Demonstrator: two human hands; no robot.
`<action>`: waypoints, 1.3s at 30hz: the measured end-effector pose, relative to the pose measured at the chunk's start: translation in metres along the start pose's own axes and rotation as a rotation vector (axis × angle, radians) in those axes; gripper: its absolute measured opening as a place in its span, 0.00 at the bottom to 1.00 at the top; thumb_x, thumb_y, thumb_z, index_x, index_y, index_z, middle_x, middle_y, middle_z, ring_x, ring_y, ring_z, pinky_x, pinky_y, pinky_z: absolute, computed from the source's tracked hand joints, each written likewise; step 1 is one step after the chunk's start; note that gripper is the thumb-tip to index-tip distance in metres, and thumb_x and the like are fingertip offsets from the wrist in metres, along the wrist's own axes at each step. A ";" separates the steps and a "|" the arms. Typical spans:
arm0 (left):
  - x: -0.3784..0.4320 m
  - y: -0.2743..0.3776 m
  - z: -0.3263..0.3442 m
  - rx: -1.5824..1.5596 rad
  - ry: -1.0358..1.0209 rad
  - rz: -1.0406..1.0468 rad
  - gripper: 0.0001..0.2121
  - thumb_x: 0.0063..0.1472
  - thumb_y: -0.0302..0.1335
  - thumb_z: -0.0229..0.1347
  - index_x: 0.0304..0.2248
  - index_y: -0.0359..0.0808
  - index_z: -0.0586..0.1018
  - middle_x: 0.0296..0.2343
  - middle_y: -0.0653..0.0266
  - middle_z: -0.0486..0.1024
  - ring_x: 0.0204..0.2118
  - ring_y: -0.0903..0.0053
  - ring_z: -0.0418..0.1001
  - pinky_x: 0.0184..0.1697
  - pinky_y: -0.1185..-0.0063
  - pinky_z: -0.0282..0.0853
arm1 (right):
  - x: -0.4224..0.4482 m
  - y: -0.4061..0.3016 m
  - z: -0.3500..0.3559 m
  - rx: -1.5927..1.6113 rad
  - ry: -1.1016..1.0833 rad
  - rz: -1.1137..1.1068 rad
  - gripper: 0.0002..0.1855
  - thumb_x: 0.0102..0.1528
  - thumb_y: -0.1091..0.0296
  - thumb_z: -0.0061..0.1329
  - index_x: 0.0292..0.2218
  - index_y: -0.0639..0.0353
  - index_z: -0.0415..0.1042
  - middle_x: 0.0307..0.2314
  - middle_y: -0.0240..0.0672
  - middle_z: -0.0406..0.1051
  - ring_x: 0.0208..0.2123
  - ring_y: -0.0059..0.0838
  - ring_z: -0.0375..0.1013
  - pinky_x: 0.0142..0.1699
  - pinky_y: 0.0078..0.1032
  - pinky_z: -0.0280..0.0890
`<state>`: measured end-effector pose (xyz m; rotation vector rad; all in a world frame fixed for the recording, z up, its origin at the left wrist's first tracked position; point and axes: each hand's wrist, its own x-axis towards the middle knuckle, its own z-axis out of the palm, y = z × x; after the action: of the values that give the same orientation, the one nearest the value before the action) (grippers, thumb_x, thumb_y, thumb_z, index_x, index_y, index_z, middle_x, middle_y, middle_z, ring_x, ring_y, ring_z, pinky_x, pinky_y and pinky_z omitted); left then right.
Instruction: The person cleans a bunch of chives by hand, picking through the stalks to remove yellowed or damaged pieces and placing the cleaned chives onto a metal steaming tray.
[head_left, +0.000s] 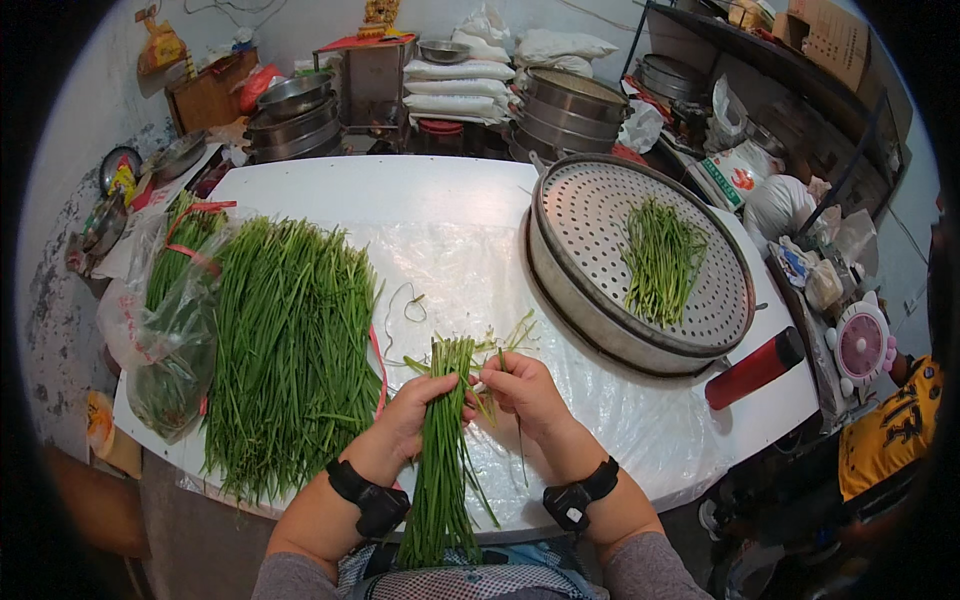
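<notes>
My left hand (420, 409) grips a bunch of garlic chives (448, 450), with the pale cut ends pointing away from me and the green tips hanging over the table's near edge. Just right of it, my right hand (525, 390) pinches a thin chive stalk between thumb and fingers. A few pale trimmings (517, 334) lie beyond the hands on a clear plastic sheet (480, 262). A large pile of chives (292, 345) covers the left of the table. Over to the right, a smaller bundle (664, 259) rests on a perforated metal steamer tray (585, 202).
A plastic bag with chives (172, 360) sits at the table's left edge. A red bottle (754, 369) lies by the steamer tray. Stacked steamers (574, 112) and white sacks (457, 90) stand behind the white table (375, 184). A person in a yellow garment (892, 431) is at the right.
</notes>
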<state>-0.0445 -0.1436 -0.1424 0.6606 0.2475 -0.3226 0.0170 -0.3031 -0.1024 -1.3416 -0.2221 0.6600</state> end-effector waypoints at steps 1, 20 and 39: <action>-0.002 0.002 0.004 0.046 0.022 0.013 0.13 0.56 0.32 0.47 0.34 0.28 0.71 0.23 0.58 0.73 0.22 0.74 0.74 0.25 0.79 0.71 | 0.001 0.002 -0.003 0.004 -0.008 -0.006 0.03 0.49 0.70 0.47 0.25 0.57 0.67 0.13 0.19 0.59 0.13 0.08 0.51 0.18 0.09 0.42; -0.003 0.002 0.006 0.169 0.010 -0.020 0.13 0.57 0.32 0.46 0.35 0.29 0.71 0.23 0.59 0.72 0.22 0.76 0.73 0.24 0.80 0.71 | 0.002 -0.003 -0.002 -0.048 -0.045 -0.045 0.05 0.49 0.70 0.47 0.26 0.61 0.67 0.19 0.27 0.66 0.19 0.13 0.63 0.24 0.12 0.58; -0.008 0.005 0.014 0.166 -0.037 -0.051 0.14 0.57 0.30 0.46 0.38 0.27 0.70 0.20 0.62 0.71 0.16 0.81 0.70 0.18 0.85 0.68 | 0.010 -0.004 -0.024 -0.177 0.136 -0.242 0.03 0.49 0.71 0.45 0.24 0.58 0.66 0.16 0.22 0.62 0.18 0.10 0.58 0.22 0.09 0.51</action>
<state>-0.0485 -0.1467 -0.1264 0.8121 0.2039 -0.4071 0.0391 -0.3177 -0.1063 -1.4945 -0.3332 0.3499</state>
